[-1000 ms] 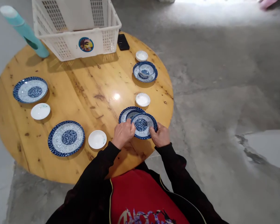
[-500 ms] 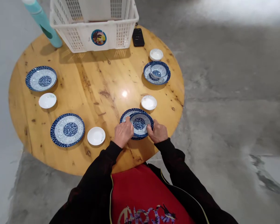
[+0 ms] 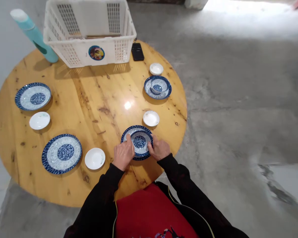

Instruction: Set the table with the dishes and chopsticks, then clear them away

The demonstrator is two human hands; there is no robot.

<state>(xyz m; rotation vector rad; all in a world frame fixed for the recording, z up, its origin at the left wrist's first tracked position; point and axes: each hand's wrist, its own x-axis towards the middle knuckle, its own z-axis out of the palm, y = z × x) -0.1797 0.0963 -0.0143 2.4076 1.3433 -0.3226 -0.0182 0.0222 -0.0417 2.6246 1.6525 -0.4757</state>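
Note:
Both of my hands grip a blue-and-white bowl (image 3: 140, 142) by its opposite sides. My left hand (image 3: 124, 153) has its thumb at the bowl's left rim, fingers curled under. On the right side, my right hand (image 3: 159, 149) pinches the rim with its thumb inside. Below the bowl is a blue-rimmed plate (image 3: 125, 133), partly covered by it; whether the two touch I cannot tell. Just beyond that plate sits a small white dish (image 3: 151, 118). To the left of my left hand lies another small white dish (image 3: 94, 158), beside a blue-rimmed plate (image 3: 62, 154).
A white plastic basket (image 3: 119, 59) stands at the table's far side, between a turquoise bottle (image 3: 41, 41) and a black phone-like item (image 3: 137, 52). Far right, a patterned bowl (image 3: 159, 85) rests on a plate (image 3: 147, 87). Another plate (image 3: 32, 96) lies on the round wooden table (image 3: 89, 109).
The head view has shifted, so the table's contents appear lower and further left. Both hands still hold the bowl over the plate, with little visible movement relative to it.

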